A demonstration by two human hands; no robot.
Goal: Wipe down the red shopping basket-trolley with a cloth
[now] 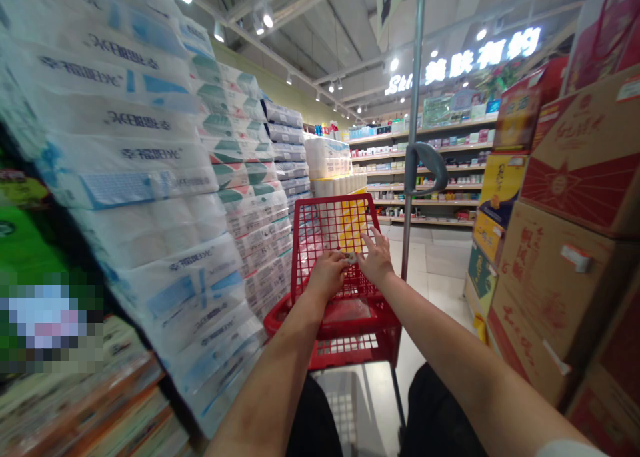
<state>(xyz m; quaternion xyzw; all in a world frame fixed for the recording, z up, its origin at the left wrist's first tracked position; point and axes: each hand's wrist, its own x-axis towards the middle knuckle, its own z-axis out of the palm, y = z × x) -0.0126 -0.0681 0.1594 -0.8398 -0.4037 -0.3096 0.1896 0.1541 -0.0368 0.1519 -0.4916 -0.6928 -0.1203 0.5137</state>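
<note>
In the head view, a red plastic-and-wire shopping cart (334,290) stands in a store aisle, and everything else is best placed against it. Both bare arms reach forward to its upright mesh flap. The left hand (327,275) is curled into a loose fist against the mesh, thumb and forefinger pinching a small pale object (352,257) whose nature is too small to tell. The right hand (375,260) lies just beside it, fingers spread and resting on the mesh, its fingertips meeting the same small object. Behind the flap a yellow package (351,225) shows through the wire.

To the left of the cart rise tall stacks of white plastic-wrapped tissue packs (150,177), close against its side. To the right of it stands a grey metal pole (413,130) with a curved grey handle, and beyond that a wall of brown and red cardboard cartons (560,243). Far ahead of the cart run shelves of small goods under a lit sign.

By my reading, the step in hand is working the small object at the flap with both hands; the next move would call for a steady pinch and a braced right hand.
</note>
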